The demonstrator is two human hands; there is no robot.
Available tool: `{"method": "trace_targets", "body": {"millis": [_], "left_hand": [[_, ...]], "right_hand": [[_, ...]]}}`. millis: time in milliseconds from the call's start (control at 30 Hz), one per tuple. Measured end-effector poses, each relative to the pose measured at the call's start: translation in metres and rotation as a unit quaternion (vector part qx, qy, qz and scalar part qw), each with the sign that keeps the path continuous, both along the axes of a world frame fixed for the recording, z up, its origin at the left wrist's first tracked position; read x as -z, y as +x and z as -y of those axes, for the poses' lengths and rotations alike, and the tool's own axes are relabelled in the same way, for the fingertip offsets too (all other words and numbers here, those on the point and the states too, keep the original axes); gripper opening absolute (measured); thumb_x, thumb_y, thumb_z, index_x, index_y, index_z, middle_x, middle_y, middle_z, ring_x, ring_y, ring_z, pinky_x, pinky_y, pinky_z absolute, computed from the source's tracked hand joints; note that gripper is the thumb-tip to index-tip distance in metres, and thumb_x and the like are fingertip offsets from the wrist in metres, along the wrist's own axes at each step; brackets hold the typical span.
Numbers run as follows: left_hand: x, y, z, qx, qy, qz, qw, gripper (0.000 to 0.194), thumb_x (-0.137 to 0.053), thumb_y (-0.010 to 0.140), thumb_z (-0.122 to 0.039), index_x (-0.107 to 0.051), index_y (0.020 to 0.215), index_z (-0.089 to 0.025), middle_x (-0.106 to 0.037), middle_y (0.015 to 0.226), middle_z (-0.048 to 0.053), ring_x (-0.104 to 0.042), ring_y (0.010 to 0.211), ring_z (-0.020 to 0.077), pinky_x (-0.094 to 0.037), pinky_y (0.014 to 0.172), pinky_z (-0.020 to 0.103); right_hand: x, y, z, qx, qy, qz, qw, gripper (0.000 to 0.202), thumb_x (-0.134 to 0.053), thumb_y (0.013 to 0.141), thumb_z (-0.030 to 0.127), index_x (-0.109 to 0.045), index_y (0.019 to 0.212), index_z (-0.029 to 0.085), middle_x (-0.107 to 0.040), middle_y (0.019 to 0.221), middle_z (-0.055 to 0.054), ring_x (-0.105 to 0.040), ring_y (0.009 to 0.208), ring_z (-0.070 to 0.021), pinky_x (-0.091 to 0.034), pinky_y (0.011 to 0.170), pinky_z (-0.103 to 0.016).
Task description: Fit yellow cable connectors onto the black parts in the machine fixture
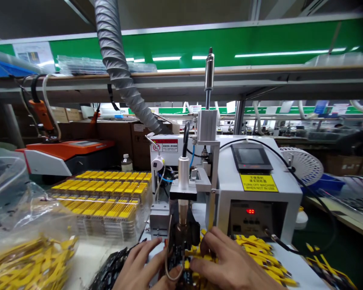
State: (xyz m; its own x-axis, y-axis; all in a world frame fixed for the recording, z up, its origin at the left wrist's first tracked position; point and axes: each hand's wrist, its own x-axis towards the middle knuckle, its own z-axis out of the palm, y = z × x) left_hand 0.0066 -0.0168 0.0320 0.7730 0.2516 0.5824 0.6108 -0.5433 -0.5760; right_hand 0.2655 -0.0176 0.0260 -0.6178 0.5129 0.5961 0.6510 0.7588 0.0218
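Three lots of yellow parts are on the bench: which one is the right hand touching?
The loose pile in front of the white machine: the right hand rests on its near edge. The stacked trays and the bagged parts lie far left, untouched.

The duct hose at far left is ribbed, silvery foil-like cloth. The machine's white casing looks like matt painted metal, its cylinder polished steel. Near left, a clear glossy plastic bag crinkles over yellow plastic strips. Stacked trays are transparent shiny plastic. Far left boxes are dull brown cardboard.
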Motion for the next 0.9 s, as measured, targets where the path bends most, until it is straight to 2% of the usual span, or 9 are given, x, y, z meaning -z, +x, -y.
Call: {"method": "trace_targets", "body": {"millis": [133, 267, 400, 467, 533, 667, 767, 900], "left_hand": [[0.013, -0.001, -0.005, 0.038, -0.023, 0.056, 0.997, 0.03, -0.046, 0.096, -0.028, -0.069, 0.109, -0.043, -0.069, 0.118, -0.009, -0.066, 0.101, 0.0176, -0.064, 0.068, 0.028], [0.031, -0.004, -0.011, 0.053, -0.061, 0.091, 0.993, 0.03, -0.045, 0.097, -0.034, -0.064, 0.118, -0.044, -0.063, 0.129, -0.01, -0.061, 0.112, 0.0194, -0.064, 0.075, 0.032], [0.033, -0.006, -0.009, 0.064, -0.063, 0.112, 0.99, 0.028, -0.046, 0.097, -0.038, -0.064, 0.118, -0.043, -0.061, 0.132, -0.01, -0.06, 0.113, 0.0183, -0.062, 0.077, 0.03], [0.027, -0.006, -0.006, 0.074, -0.061, 0.127, 0.987, 0.026, -0.047, 0.097, -0.038, -0.066, 0.113, -0.042, -0.06, 0.133, -0.011, -0.06, 0.113, 0.0176, -0.062, 0.078, 0.03], [0.02, -0.004, -0.003, 0.067, -0.066, 0.122, 0.988, 0.023, -0.048, 0.097, -0.038, -0.068, 0.109, -0.039, -0.063, 0.129, -0.01, -0.062, 0.112, 0.0166, -0.062, 0.079, 0.029], [0.008, 0.004, 0.002, 0.05, -0.118, 0.138, 0.982, 0.032, -0.056, 0.092, -0.048, -0.065, 0.118, -0.033, -0.07, 0.116, -0.003, -0.063, 0.113, 0.0163, -0.061, 0.091, 0.027], [0.005, 0.012, 0.004, 0.052, -0.166, 0.193, 0.966, 0.041, -0.061, 0.087, -0.054, -0.063, 0.123, -0.034, -0.07, 0.116, 0.002, -0.059, 0.121, 0.02, -0.056, 0.104, 0.035], [0.005, 0.017, 0.006, 0.042, -0.178, 0.209, 0.961, 0.043, -0.061, 0.087, -0.055, -0.063, 0.123, -0.033, -0.069, 0.117, 0.003, -0.057, 0.125, 0.0219, -0.054, 0.107, 0.039]], "right_hand": [[0.0, 0.001, 0.0, -0.012, -0.004, -0.012, 1.0, 0.015, -0.062, 0.093, 0.04, -0.068, 0.105, 0.033, -0.058, 0.091, -0.004, -0.055, 0.083, -0.0166, -0.047, 0.064, -0.022], [-0.001, 0.002, 0.0, -0.003, -0.074, -0.017, 0.997, 0.017, -0.064, 0.091, 0.038, -0.068, 0.107, 0.033, -0.061, 0.093, -0.002, -0.059, 0.087, -0.0172, -0.051, 0.068, -0.023], [0.001, -0.001, -0.001, 0.045, -0.172, -0.107, 0.978, 0.011, -0.066, 0.088, 0.031, -0.066, 0.099, 0.031, -0.061, 0.085, 0.001, -0.063, 0.077, -0.0144, -0.051, 0.063, -0.022], [0.003, -0.002, 0.0, 0.047, -0.154, -0.108, 0.981, 0.009, -0.065, 0.088, 0.031, -0.065, 0.097, 0.03, -0.06, 0.085, 0.001, -0.062, 0.077, -0.0143, -0.05, 0.062, -0.022], [0.004, -0.002, 0.0, 0.032, -0.102, -0.063, 0.992, 0.007, -0.063, 0.089, 0.033, -0.065, 0.094, 0.029, -0.059, 0.085, 0.0, -0.061, 0.08, -0.0158, -0.049, 0.062, -0.023], [0.004, -0.001, 0.002, 0.033, -0.055, -0.042, 0.997, 0.005, -0.061, 0.09, 0.029, -0.061, 0.087, 0.025, -0.054, 0.078, 0.0, -0.059, 0.072, -0.0143, -0.046, 0.055, -0.022], [0.004, -0.002, 0.002, 0.037, -0.034, -0.053, 0.997, 0.003, -0.059, 0.089, 0.024, -0.059, 0.085, 0.025, -0.053, 0.078, 0.0, -0.059, 0.069, -0.0146, -0.044, 0.053, -0.023], [0.003, -0.004, 0.002, 0.024, 0.0, -0.048, 0.999, 0.008, -0.055, 0.092, 0.026, -0.06, 0.086, 0.026, -0.052, 0.078, -0.001, -0.056, 0.07, -0.016, -0.041, 0.052, -0.024]]}}
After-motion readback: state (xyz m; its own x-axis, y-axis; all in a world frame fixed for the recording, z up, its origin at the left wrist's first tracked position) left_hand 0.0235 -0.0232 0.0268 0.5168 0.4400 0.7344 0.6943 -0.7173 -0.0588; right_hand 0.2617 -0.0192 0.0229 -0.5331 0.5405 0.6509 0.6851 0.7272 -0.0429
